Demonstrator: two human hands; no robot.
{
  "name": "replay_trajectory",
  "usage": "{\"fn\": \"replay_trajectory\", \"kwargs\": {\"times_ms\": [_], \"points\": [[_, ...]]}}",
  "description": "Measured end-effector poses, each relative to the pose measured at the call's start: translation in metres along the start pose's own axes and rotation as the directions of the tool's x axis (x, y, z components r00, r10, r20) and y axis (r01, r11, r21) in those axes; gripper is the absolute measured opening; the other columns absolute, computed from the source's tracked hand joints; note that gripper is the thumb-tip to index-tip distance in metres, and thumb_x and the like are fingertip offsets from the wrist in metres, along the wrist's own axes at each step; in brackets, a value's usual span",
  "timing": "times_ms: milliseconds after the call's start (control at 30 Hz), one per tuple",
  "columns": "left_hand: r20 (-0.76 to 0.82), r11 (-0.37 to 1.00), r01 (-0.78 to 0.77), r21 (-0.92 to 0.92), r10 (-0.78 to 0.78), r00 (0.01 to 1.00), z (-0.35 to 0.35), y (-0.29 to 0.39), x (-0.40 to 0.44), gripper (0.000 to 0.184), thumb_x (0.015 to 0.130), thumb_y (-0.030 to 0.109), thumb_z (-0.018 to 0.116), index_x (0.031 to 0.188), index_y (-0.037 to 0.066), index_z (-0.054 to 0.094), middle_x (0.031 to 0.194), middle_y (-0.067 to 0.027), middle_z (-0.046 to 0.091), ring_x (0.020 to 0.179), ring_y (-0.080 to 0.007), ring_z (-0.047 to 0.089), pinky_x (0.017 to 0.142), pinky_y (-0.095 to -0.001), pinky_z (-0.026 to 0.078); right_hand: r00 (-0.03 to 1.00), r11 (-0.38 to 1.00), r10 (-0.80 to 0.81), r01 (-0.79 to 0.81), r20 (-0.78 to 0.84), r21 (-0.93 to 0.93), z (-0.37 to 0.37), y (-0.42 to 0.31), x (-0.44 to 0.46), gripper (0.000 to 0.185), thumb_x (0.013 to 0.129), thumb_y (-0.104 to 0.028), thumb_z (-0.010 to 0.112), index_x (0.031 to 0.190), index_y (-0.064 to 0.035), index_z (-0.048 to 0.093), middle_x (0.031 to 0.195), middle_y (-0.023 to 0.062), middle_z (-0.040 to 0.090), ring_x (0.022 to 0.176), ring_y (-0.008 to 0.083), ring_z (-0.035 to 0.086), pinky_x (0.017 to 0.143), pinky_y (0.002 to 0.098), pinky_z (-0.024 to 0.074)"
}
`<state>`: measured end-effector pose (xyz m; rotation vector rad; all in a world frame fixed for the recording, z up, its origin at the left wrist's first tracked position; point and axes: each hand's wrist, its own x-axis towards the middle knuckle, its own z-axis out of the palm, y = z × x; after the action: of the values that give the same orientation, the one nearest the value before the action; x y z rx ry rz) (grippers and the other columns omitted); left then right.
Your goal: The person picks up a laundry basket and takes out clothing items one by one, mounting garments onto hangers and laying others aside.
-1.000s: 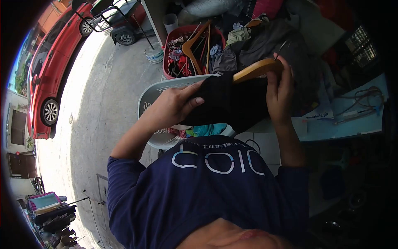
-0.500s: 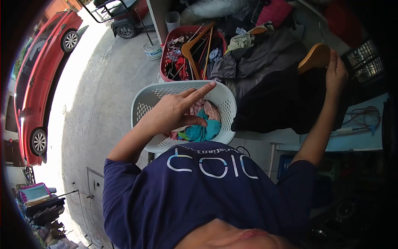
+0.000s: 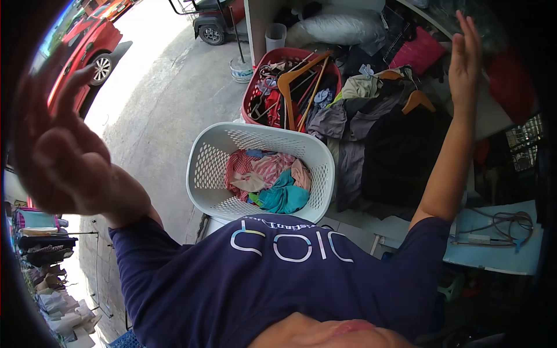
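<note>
My left hand [image 3: 75,156] is raised at the far left, close to the camera, with its fingers apart and nothing in it. At the upper right my right hand [image 3: 466,61] is up with its fingers stretched out, also holding nothing. A black garment [image 3: 400,156] on a wooden hanger [image 3: 419,101] lies on the pile of dark clothes, below and left of my right hand. The light grey laundry basket [image 3: 203,194] in front of my body holds pink, striped and teal clothes [image 3: 284,196].
Behind the basket stands a red basket [image 3: 252,87] with loose hangers and clothes. A light blue board [image 3: 493,255] with a coiled cord lies at right. A mop bucket [image 3: 241,71] and a red car [image 3: 87,46] are farther off at left.
My right hand has let go of the hanger, and the black garment now lies on the pile. My left hand has moved from over the grey basket to the far left.
</note>
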<state>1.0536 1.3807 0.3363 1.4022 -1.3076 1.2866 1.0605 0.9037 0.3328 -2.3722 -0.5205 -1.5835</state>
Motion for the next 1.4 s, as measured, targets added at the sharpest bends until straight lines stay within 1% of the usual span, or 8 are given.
{"fn": "replay_trajectory", "kwargs": {"times_ms": [67,100,200,267,333,467,1000,1400], "points": [[-0.212,0.969,-0.188,-0.158,0.153,0.965,-0.029,0.051,0.065,0.045,0.094,0.027,0.053,0.131,0.005,0.042,0.134,-0.0140,0.037,0.117,-0.0304,0.048,0.090,-0.0375,0.050,0.985,0.955,-0.139,0.161,-0.103,0.251,-0.037,-0.073,0.038,0.046,0.098,-0.042,0.046,0.130,-0.0090,0.051,0.135,0.0139,0.046,0.122,0.0282,0.048,0.097,0.0348,0.0420],[-0.228,0.936,-0.279,-0.216,0.230,0.946,-0.037,0.070,0.084,0.044,0.094,0.027,0.053,0.131,0.005,0.042,0.134,-0.0142,0.038,0.117,-0.0304,0.048,0.090,-0.0376,0.050,0.958,0.893,-0.240,0.281,-0.156,0.351,-0.055,-0.107,0.046,0.046,0.098,-0.042,0.045,0.130,-0.0094,0.050,0.135,0.0136,0.046,0.122,0.0280,0.048,0.097,0.0350,0.0416],[-0.028,0.806,-0.359,-0.471,0.394,0.919,-0.048,0.109,0.091,0.043,0.094,0.026,0.052,0.130,0.004,0.043,0.132,-0.0146,0.039,0.117,-0.0306,0.048,0.091,-0.0381,0.050,0.813,0.620,-0.515,0.572,-0.271,0.537,-0.092,-0.192,0.052,0.046,0.098,-0.042,0.045,0.131,-0.0104,0.050,0.136,0.0127,0.045,0.123,0.0275,0.047,0.098,0.0357,0.0405],[0.121,0.735,-0.265,-0.624,0.426,0.897,-0.050,0.119,0.078,0.043,0.094,0.026,0.052,0.129,0.004,0.043,0.132,-0.0148,0.039,0.116,-0.0308,0.048,0.091,-0.0384,0.050,0.744,0.501,-0.592,0.641,-0.310,0.581,-0.105,-0.227,0.047,0.046,0.098,-0.042,0.045,0.131,-0.0111,0.049,0.136,0.0121,0.045,0.123,0.0271,0.046,0.098,0.0361,0.0398],[0.246,0.702,-0.144,-0.698,0.423,0.872,-0.052,0.123,0.065,0.042,0.094,0.026,0.052,0.129,0.003,0.044,0.131,-0.0151,0.040,0.116,-0.0309,0.049,0.091,-0.0388,0.049,0.729,0.467,-0.598,0.654,-0.333,0.595,-0.111,-0.245,0.039,0.046,0.098,-0.042,0.044,0.131,-0.0118,0.049,0.136,0.0114,0.045,0.124,0.0267,0.046,0.098,0.0366,0.0391],[0.320,0.662,-0.028,-0.749,0.399,0.860,-0.054,0.119,0.045,0.041,0.094,0.025,0.052,0.128,0.002,0.045,0.130,-0.0156,0.041,0.115,-0.0311,0.049,0.091,-0.0394,0.049,0.759,0.510,-0.562,0.631,-0.329,0.585,-0.119,-0.267,0.027,0.046,0.098,-0.043,0.043,0.132,-0.0132,0.048,0.137,0.0102,0.044,0.125,0.0259,0.044,0.099,0.0375,0.0377],[0.335,0.557,0.051,-0.829,0.421,0.843,-0.073,0.104,0.018,0.038,0.094,0.023,0.051,0.123,-0.001,0.048,0.124,-0.0176,0.046,0.113,-0.0322,0.051,0.093,-0.0420,0.048,0.799,0.629,-0.463,0.602,-0.384,0.492,-0.120,-0.303,0.003,0.045,0.098,-0.044,0.040,0.134,-0.0188,0.044,0.140,0.0052,0.040,0.128,0.0227,0.039,0.102,0.0411,0.0320],[0.283,0.420,0.085,-0.903,0.436,0.854,-0.069,0.080,-0.027,0.036,0.094,0.021,0.050,0.119,-0.004,0.051,0.119,-0.0192,0.050,0.111,-0.0329,0.053,0.094,-0.0440,0.047,0.837,0.743,-0.495,0.546,-0.232,0.386,-0.119,-0.318,0.004,0.044,0.098,-0.045,0.038,0.136,-0.0231,0.042,0.142,0.0015,0.038,0.131,0.0204,0.035,0.104,0.0438,0.0278]]}}
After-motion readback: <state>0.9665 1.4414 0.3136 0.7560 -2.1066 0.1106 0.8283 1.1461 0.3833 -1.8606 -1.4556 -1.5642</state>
